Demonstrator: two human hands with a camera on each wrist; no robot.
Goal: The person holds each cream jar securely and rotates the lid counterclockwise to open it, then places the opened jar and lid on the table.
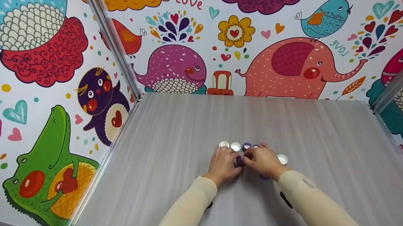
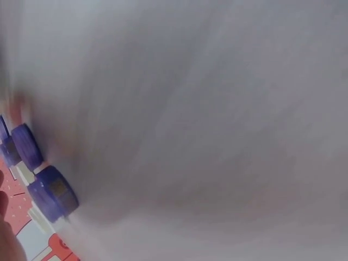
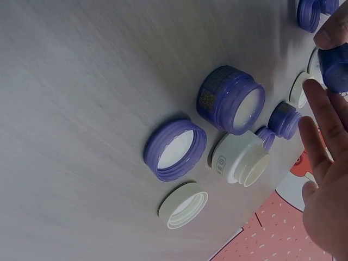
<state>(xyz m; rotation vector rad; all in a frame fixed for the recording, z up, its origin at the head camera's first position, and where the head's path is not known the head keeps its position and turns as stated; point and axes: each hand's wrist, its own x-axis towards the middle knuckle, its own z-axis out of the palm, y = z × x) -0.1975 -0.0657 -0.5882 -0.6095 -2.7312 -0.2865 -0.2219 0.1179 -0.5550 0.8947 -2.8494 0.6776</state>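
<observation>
A small purple jar (image 1: 239, 161) stands between the two hands on the table. My left hand (image 1: 223, 164) grips it from the left, and my right hand (image 1: 263, 160) pinches it from the right with thumb and fingers. Seen from the right wrist, fingers hold a dark purple piece (image 3: 334, 68) at the right edge; whether it is jar or lid I cannot tell. Close by in that view are an uncapped purple jar (image 3: 220, 95), a purple lid (image 3: 154, 149), an uncapped white jar (image 3: 228, 155) and a white lid (image 3: 174, 209). In the left wrist view a purple jar (image 2: 46, 198) lies at the left edge.
Beyond the hands several round white and purple pieces line up, among them a white one (image 1: 235, 146) and a purple one (image 1: 246, 146). Another white round piece (image 1: 282, 159) lies beside the right hand. The grey table (image 1: 171, 132) meets patterned walls (image 1: 228, 40) behind and at the sides.
</observation>
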